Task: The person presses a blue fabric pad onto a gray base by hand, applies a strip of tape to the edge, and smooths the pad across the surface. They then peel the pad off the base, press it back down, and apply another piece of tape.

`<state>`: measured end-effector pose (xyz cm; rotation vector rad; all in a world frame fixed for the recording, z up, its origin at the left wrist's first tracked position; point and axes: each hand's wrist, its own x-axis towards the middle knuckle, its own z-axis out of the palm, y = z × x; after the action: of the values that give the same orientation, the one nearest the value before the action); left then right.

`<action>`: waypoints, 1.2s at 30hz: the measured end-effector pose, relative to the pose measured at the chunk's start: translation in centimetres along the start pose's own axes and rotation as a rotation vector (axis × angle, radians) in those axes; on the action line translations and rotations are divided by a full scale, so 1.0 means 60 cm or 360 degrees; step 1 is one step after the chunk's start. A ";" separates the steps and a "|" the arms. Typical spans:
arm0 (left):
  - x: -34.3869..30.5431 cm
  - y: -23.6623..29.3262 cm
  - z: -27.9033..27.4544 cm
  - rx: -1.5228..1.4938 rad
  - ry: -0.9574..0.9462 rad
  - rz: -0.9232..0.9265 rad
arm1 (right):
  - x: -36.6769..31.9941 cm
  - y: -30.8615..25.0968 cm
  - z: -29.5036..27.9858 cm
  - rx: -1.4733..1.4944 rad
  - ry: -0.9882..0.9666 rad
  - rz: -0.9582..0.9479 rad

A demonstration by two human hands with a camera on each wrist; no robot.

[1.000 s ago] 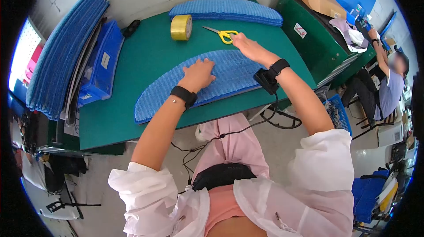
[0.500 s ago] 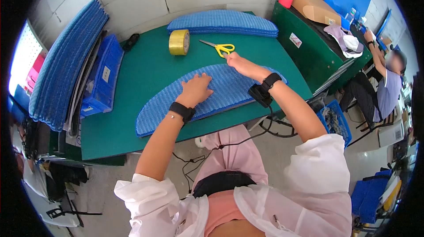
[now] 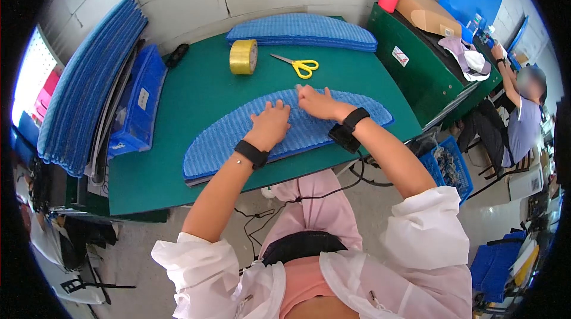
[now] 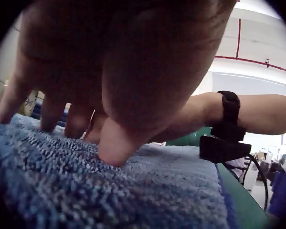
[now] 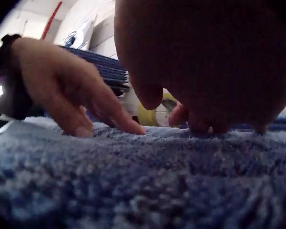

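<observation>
on a blue pad [image 3: 220, 137], left hand [image 3: 269, 127] open and spread, right hand [image 3: 320, 104] open, fingers loosely bent, both touching it

Blue half-moon pad [image 3: 223, 140] flat on the green surface [image 3: 143, 182]

The pad is light blue, with a soft, looped pile laid in fine ribs and a darker blue border. Its curved side faces away from the person; its long, nearly straight side runs aslant along the near part of the surface, the left end closer to the person than the right. A thin greyish layer shows below the near left edge. The middle is partly hidden.
</observation>
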<state>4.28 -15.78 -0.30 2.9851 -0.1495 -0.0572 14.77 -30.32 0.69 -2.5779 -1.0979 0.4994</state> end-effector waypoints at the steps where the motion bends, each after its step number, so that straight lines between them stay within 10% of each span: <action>1: -0.003 0.005 0.001 -0.0004 0.0005 -0.0007 | 0.004 0.009 -0.004 0.0292 0.0027 0.0000; 6: -0.008 0.008 0.007 -0.0019 0.0114 -0.0026 | 0.059 0.062 0.033 0.0966 0.0248 -0.0254; 7: -0.006 0.004 0.012 -0.0025 0.0117 -0.0035 | 0.000 -0.022 -0.024 0.0438 -0.0021 0.0065; 10: -0.001 -0.004 0.012 -0.0069 0.0160 0.0035 | -0.013 -0.042 0.026 -0.0581 0.0195 -0.0195; 15: -0.003 -0.051 -0.037 -0.0293 -0.0309 0.0251 | -0.010 -0.043 0.029 -0.0770 0.0183 -0.0201; 24: -0.066 -0.116 -0.038 -0.0025 -0.0279 0.0231 | 0.014 -0.004 0.006 0.0302 -0.0116 -0.0038; 27: -0.062 -0.112 -0.043 -0.0035 -0.0317 0.0202 | 0.038 0.037 0.035 0.1044 0.0276 -0.0366; 32: -0.055 -0.111 -0.052 0.0004 -0.0367 0.0193 | -0.006 -0.037 0.044 -0.0403 0.0233 -0.0201; 36: -0.053 -0.111 -0.048 0.0033 -0.0387 0.0189 | 0.000 -0.052 0.041 -0.0572 0.0186 -0.0187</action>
<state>1.88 -8.47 1.59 2.9726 -0.3560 -0.4070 11.76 -27.91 -0.29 -2.7749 -1.3950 0.1287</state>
